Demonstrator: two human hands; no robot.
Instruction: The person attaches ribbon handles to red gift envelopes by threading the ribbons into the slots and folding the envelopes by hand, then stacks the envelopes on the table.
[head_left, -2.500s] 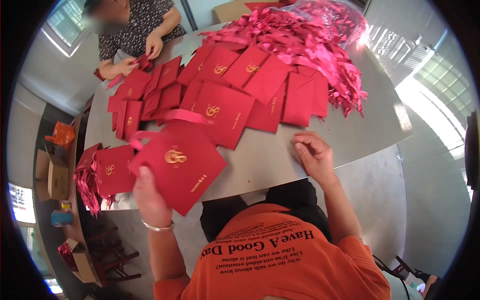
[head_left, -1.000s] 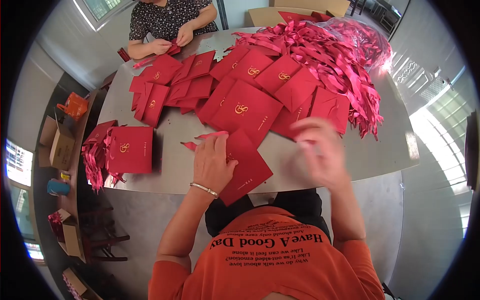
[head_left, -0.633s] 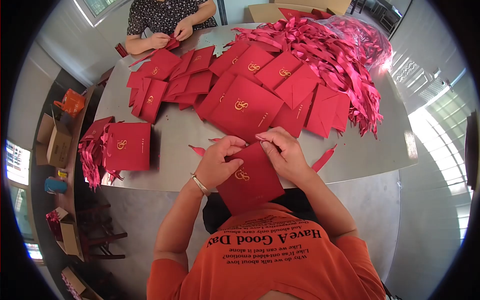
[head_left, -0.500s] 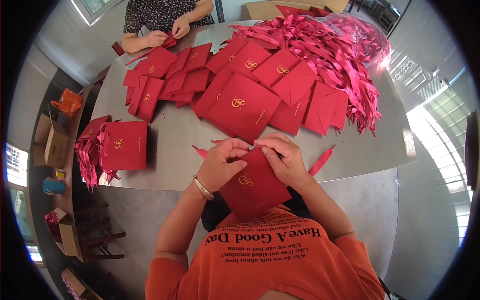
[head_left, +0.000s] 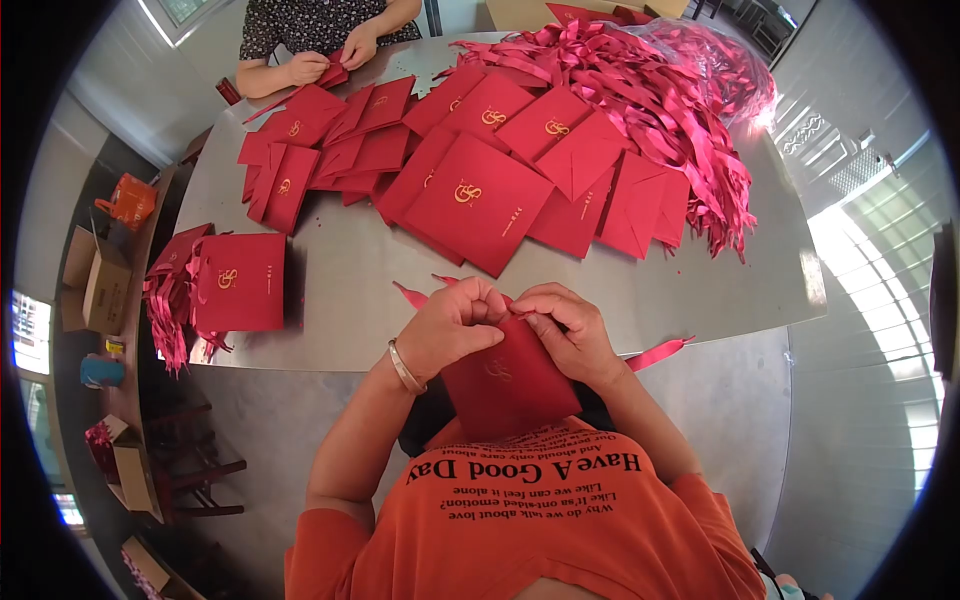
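Note:
A red paper gift bag (head_left: pixel 512 390) with a gold emblem hangs tilted in front of my orange shirt. My left hand (head_left: pixel 452 322), with a bangle at its wrist, has its fingers closed at the bag's upper left edge. On the other side my right hand (head_left: pixel 568 332) pinches the top edge, where a bit of ribbon shows between thumb and fingers. One pink-red ribbon end (head_left: pixel 660 354) sticks out past my right wrist; another ribbon tip (head_left: pixel 408 294) pokes out beyond my left hand. What the left fingertips hold is partly hidden.
Many red bags (head_left: pixel 478 205) lie piled across the metal table (head_left: pixel 340 290). Behind them is a heap of ribbons (head_left: pixel 640 90) beside a plastic bag (head_left: pixel 715 70). Finished-looking ribboned bags (head_left: pixel 240 285) stand at the left edge. Another person's hands (head_left: pixel 335 60) work at the far side.
My hands have dropped slightly and bent the bag's top toward me. The right ribbon end has swung outward and down. The whole view has shifted a little.

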